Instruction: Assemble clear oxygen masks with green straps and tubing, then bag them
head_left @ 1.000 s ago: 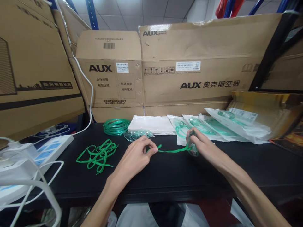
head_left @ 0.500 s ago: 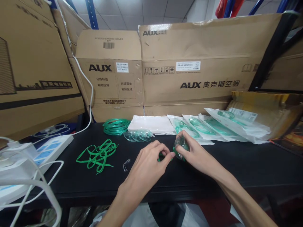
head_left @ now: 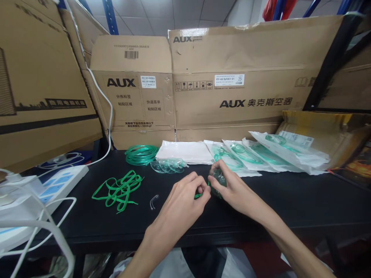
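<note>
My right hand (head_left: 234,189) is closed around a clear plastic oxygen mask (head_left: 219,178), just above the black table. Between the fingertips of my left hand (head_left: 184,202) a green elastic strap (head_left: 198,195) is pinched, right beside the mask's edge. Fingers cover the spot where strap and mask meet, so I cannot tell whether the strap is threaded through. To the left lies a loose tangle of green straps (head_left: 123,191). Closer to my left hand are a few thin bent metal strips (head_left: 154,200). Several clear masks (head_left: 168,166) lie overlapped in a row behind my hands.
A coil of green tubing (head_left: 141,155) and a pile of white pouches (head_left: 184,151) sit at the back. Several filled pouches (head_left: 290,150) overlap at the back right. A white power strip (head_left: 63,181) with cables takes up the left. Cardboard boxes (head_left: 237,88) wall off the rear.
My right hand has shifted slightly left with the mask, closer to my left hand. The left fingers have curled in more around the strap.
</note>
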### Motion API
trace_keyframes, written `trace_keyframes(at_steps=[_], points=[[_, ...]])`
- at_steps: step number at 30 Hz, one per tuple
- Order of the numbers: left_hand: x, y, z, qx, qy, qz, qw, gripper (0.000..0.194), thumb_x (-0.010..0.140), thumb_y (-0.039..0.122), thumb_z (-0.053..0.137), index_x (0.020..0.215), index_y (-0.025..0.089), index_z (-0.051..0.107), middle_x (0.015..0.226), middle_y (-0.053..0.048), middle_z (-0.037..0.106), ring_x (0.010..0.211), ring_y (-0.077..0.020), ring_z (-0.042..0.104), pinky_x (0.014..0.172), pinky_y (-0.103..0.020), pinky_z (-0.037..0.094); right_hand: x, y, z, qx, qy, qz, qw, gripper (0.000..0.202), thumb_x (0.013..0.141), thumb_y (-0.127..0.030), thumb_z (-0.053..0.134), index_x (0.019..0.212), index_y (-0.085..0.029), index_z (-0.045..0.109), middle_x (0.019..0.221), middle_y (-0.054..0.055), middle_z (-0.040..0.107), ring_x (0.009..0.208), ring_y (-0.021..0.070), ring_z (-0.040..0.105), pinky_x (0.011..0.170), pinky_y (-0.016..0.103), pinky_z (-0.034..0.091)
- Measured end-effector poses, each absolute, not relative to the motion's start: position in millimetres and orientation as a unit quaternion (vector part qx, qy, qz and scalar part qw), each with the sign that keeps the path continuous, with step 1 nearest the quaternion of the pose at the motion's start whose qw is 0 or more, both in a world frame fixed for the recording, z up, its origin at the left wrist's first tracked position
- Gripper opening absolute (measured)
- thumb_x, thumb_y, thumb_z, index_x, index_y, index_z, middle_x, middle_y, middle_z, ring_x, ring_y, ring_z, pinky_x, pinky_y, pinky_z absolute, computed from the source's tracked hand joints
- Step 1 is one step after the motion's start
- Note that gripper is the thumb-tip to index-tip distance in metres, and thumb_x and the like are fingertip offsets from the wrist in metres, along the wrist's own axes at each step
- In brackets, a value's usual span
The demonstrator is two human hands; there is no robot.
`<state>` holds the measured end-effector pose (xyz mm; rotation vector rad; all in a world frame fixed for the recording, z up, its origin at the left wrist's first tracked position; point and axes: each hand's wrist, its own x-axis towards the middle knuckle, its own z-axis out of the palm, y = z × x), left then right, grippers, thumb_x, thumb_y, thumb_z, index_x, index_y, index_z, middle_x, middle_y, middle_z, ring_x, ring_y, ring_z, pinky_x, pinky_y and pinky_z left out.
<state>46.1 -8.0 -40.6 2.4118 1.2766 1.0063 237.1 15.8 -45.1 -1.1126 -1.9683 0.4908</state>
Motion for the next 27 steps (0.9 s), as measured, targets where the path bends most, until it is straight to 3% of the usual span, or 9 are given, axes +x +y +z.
trace_keyframes(at_steps=[7, 13, 19, 24, 27], points=[[44.7, -10.0, -36.5, 0.818, 0.442, 0.335, 0.151, 0.019, 0.093, 0.018, 0.056, 0.074, 0.021, 0.058, 0.078, 0.005, 0.055, 0.070, -0.0117, 0.051, 0.067, -0.028, 0.037, 243.2, 24.9, -49.1, -0.447, -0.776, 0.165, 0.414, 0.008, 0.101, -0.032, 0.048, 0.100, -0.026, 0.043, 0.095, 0.000, 0.053, 0.086, 0.0191, 0.053, 0.082, 0.034, 0.043], [41.6, -3.9, -39.4, 0.795, 0.479, 0.351, 0.124, 0.018, 0.096, 0.041, 0.064, 0.090, 0.025, 0.070, 0.089, 0.003, 0.061, 0.076, -0.0136, 0.057, 0.071, -0.028, 0.039, 234.6, 7.7, -41.5, -0.452, -0.779, 0.197, 0.388, 0.006, 0.104, -0.033, 0.045, 0.104, -0.027, 0.044, 0.102, 0.000, 0.055, 0.096, 0.0194, 0.055, 0.089, 0.035, 0.043], [40.9, -4.7, -41.3, 0.818, 0.442, 0.343, 0.132, 0.024, 0.102, 0.027, 0.053, 0.081, 0.021, 0.063, 0.087, 0.002, 0.059, 0.077, -0.0129, 0.055, 0.071, -0.028, 0.037, 227.8, 5.0, -43.5, -0.442, -0.789, 0.185, 0.385, 0.005, 0.103, -0.032, 0.046, 0.102, -0.027, 0.043, 0.102, 0.000, 0.054, 0.094, 0.0184, 0.054, 0.087, 0.034, 0.043], [41.4, -9.2, -32.5, 0.802, 0.445, 0.350, 0.189, 0.026, 0.100, 0.034, 0.057, 0.079, 0.021, 0.065, 0.080, 0.003, 0.059, 0.070, -0.0119, 0.052, 0.067, -0.026, 0.037, 243.9, 26.4, -50.2, -0.508, -0.740, 0.068, 0.435, 0.007, 0.100, -0.028, 0.049, 0.097, -0.025, 0.043, 0.095, 0.001, 0.053, 0.086, 0.0193, 0.052, 0.082, 0.037, 0.042], [35.9, -4.2, -28.3, 0.752, 0.461, 0.391, 0.261, 0.029, 0.098, 0.046, 0.060, 0.085, 0.022, 0.070, 0.077, 0.003, 0.064, 0.067, -0.0120, 0.054, 0.064, -0.025, 0.039, 255.8, 28.0, -42.2, -0.517, -0.708, 0.132, 0.462, 0.013, 0.098, -0.033, 0.054, 0.095, -0.024, 0.045, 0.086, 0.000, 0.056, 0.077, 0.0189, 0.053, 0.075, 0.036, 0.043]])
